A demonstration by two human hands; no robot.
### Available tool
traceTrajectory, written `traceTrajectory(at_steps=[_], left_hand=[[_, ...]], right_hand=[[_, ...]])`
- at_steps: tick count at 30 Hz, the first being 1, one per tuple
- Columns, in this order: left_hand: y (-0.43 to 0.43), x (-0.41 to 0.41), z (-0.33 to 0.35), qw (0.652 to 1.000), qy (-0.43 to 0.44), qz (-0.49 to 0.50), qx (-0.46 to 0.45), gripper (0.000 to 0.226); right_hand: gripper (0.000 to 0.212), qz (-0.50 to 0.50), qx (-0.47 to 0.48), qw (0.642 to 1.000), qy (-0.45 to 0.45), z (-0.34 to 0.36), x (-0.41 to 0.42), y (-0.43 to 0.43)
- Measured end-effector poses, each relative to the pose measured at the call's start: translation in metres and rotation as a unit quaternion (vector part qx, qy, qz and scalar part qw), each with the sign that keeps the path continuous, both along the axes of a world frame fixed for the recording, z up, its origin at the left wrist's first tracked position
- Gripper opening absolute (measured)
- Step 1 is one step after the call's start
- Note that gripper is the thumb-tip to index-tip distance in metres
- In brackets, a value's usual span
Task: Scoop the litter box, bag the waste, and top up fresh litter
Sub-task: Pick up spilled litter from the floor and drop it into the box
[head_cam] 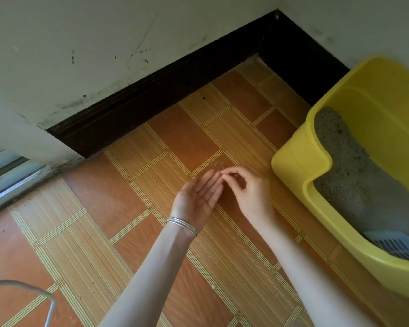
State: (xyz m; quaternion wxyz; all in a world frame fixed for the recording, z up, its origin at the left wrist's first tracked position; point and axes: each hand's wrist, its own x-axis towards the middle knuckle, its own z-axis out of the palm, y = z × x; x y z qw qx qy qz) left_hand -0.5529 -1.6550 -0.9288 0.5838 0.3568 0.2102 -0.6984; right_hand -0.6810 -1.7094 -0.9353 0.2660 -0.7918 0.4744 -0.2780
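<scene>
Left hand [198, 197]: being held palm up above the tiled floor [118, 208], fingers straight and flat, a few litter grains [210, 191] being carried on them; bangles [181, 224] being worn at the wrist.
Right hand [248, 187]: being held at the left fingertips, fingers curled, thumb and forefinger being pinched together; anything pinched cannot be told.
Litter box [300, 159]: being kept on the floor at the right, grey litter [354, 175] and a blue scoop [394, 246] being held inside.

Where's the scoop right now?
Head view, lower right: the scoop lies inside the yellow litter box, at its near end, on the litter.
</scene>
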Motion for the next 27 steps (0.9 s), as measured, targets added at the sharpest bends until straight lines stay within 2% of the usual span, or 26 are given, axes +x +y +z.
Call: traceTrajectory(at_steps=[4,7,10,21,27], left_hand=[[0.003,0.013,-0.004,1.0,-0.001,0.021,-0.003,0.04],[0.006,0.023,-0.006,0.999,-0.022,0.029,-0.008,0.04],[0.007,0.028,-0.006,0.999,-0.034,0.023,-0.017,0.04],[0.005,0.027,-0.007,0.999,-0.038,0.001,-0.017,0.041],[0.007,0.022,-0.008,0.999,-0.03,-0.01,-0.009,0.042]], right_hand=[[0.017,-0.067,0.02,0.996,0.058,-0.011,-0.016,-0.014],[0.03,-0.051,0.057,0.991,0.107,-0.018,-0.019,-0.022],[0.036,-0.037,0.073,0.992,0.098,-0.02,-0.012,-0.027],[0.008,-0.05,-0.003,0.997,0.06,-0.037,0.004,-0.03],[0.011,-0.031,-0.088,0.979,0.179,-0.036,0.01,-0.02]])
